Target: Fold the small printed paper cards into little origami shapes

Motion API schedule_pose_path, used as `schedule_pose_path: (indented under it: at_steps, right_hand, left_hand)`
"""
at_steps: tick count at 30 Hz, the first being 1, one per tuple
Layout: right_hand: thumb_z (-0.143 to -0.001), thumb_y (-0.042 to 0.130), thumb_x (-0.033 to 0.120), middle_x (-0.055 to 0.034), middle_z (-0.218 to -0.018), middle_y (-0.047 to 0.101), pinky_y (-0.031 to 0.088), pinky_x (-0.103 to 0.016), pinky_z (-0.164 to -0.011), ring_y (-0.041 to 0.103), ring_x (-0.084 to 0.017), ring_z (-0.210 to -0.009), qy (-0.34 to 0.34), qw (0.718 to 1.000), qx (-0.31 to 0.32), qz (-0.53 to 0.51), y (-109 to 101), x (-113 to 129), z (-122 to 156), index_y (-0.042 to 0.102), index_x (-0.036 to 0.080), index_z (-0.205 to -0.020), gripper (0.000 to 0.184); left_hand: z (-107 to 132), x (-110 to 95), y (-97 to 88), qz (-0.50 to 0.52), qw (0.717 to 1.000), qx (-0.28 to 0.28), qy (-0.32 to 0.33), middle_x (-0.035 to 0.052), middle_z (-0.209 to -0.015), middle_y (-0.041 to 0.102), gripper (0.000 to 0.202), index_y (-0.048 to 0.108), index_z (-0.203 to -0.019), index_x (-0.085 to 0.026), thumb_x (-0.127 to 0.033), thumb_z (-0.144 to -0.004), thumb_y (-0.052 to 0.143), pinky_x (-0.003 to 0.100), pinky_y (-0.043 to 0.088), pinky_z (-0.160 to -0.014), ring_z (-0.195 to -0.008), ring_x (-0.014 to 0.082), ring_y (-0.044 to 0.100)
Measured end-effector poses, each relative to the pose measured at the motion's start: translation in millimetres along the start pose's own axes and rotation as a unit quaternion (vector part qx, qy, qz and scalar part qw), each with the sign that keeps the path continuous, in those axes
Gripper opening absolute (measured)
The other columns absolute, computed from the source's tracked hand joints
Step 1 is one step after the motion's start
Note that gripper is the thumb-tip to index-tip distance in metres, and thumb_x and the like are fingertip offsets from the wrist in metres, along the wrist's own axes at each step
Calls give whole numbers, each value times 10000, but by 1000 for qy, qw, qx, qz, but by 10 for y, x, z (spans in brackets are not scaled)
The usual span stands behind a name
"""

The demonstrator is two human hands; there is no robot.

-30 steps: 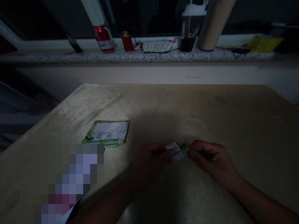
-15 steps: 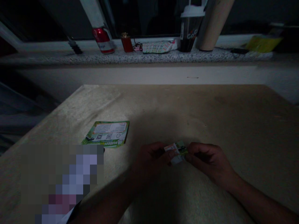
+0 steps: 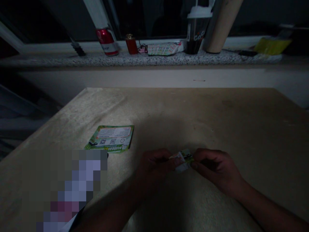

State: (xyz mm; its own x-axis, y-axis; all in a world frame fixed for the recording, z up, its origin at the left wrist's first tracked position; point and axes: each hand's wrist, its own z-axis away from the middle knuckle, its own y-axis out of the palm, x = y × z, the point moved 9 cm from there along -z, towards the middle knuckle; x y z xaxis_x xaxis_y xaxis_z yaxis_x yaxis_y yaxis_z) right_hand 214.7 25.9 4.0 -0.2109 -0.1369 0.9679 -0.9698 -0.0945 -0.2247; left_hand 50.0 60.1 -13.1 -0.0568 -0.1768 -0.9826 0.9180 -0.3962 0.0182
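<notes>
Both of my hands meet low over the middle of a beige table (image 3: 217, 116) in dim light. Between them is a small folded paper card (image 3: 182, 160) with green, orange and white print. My left hand (image 3: 155, 167) pinches its left end with curled fingers. My right hand (image 3: 216, 170) pinches its right end, fingers bent inward. The card is tilted and partly hidden by my fingertips. A flat green and white printed leaflet (image 3: 109, 138) lies on the table to the left of my hands, untouched.
A stone sill (image 3: 145, 58) runs behind the table with a red can (image 3: 107, 41), a small red lighter (image 3: 131, 43), a printed packet (image 3: 164, 48), a dark lidded cup (image 3: 196, 30), a cardboard tube (image 3: 220, 25) and a yellow item (image 3: 272, 45). A blurred patch covers the lower left.
The card has been squeezed smaller and tilted between my fingers, and both hands have drifted slightly down and closer together. The leaflet has not moved.
</notes>
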Motion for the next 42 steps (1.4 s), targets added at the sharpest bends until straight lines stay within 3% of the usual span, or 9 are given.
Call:
schedule_pose_path:
  at_steps: [6, 13, 19, 27, 31, 34, 39, 42]
  right_hand:
    - [-884, 683, 241, -23, -702, 674, 475, -248, -519, 613, -140, -610, -39, 999, -13, 18, -38, 69, -4, 679, 190, -760, 134]
    - [-861, 672, 116, -27, -674, 660, 465, -259, -496, 605, -137, -563, -166, 977, -23, 129, -33, 399, 47, 685, 185, -812, 86]
    - [-853, 686, 88, -52, -812, 727, 569, -285, -592, 699, -175, -703, -211, 960, -65, 169, -58, 543, 138, 696, 207, -945, 151]
    - [-882, 657, 89, -51, -803, 717, 562, -283, -577, 691, -167, -696, -197, 967, -49, 156, -9, 508, 119, 683, 201, -964, 141]
    - [-898, 649, 90, -53, -811, 716, 552, -282, -576, 685, -162, -700, -189, 969, -31, 157, 11, 474, 113, 679, 198, -959, 127]
    - [-893, 657, 74, -60, -827, 713, 557, -289, -593, 682, -166, -720, -205, 966, -30, 154, 7, 497, 132, 683, 192, -979, 148]
    - [-867, 679, 41, -65, -809, 700, 542, -296, -597, 665, -171, -717, -244, 955, -30, 167, 17, 593, 159, 691, 168, -998, 183]
    - [-884, 670, 63, -52, -790, 699, 531, -279, -585, 663, -159, -694, -213, 965, -17, 148, 19, 542, 117, 692, 174, -974, 145]
  left_hand:
    - [7, -31, 21, -58, 998, 25, 31, 23, -745, 708, 220, 757, -837, -173, -393, -821, 751, 241, 459, -615, -683, 148, 617]
    - [98, -420, 27, -183, 960, 15, 210, 24, -827, 705, 108, 734, -899, -180, -276, -849, 738, 257, 501, -723, -771, 156, 649]
    - [160, -484, 85, -223, 938, 45, 264, 30, -817, 697, 59, 714, -865, -188, -243, -885, 705, 257, 502, -693, -742, 148, 658]
    - [148, -415, 158, -262, 936, 87, 221, 11, -798, 710, 151, 742, -965, -192, -316, -935, 662, 248, 463, -698, -726, 140, 651]
    - [126, -400, 165, -274, 936, 102, 195, -20, -643, 614, 251, 755, -832, -178, -342, -960, 614, 233, 386, -597, -589, 112, 555]
    - [85, -317, 160, -236, 954, 119, 141, -35, -580, 540, 310, 750, -765, -166, -355, -962, 602, 221, 348, -554, -544, 98, 485]
    - [40, -98, 129, -112, 985, 131, 31, -9, -637, 640, 291, 792, -812, -156, -383, -919, 645, 212, 407, -575, -589, 115, 551]
    - [35, -53, 109, -124, 984, 125, 20, 6, -664, 699, 266, 805, -836, -161, -383, -893, 672, 215, 421, -570, -602, 129, 598]
